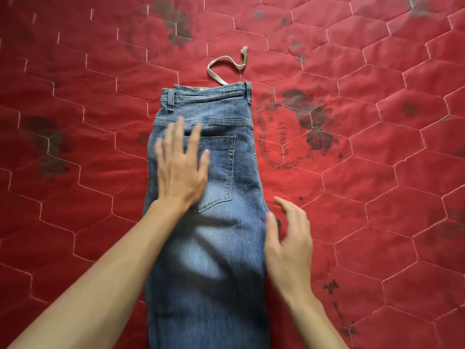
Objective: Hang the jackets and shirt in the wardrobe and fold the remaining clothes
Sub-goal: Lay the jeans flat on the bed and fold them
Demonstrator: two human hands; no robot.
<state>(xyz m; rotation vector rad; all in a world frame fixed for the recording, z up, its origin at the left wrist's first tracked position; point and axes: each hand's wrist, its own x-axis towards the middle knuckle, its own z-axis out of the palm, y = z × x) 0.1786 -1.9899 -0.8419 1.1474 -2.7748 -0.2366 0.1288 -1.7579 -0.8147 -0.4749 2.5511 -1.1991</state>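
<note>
Left hand (182,170) flat, fingers spread, pressing on jeans (221,238) over back pocket (217,170). Right hand (289,243) relaxed, fingers loosely open at jeans' right edge. Jeans folded lengthwise, frame centre, on red quilted bed (377,172); white drawstring (224,69) above waistband.

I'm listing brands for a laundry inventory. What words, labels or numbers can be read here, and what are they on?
No text here reads clearly.
Red quilt, wreath print: faded sideways lettering, too blurred to read.
Red quilt, dark marks at lower right: possibly characters, too faded to tell.
Jeans: no legible label, tag or number shows.
</note>
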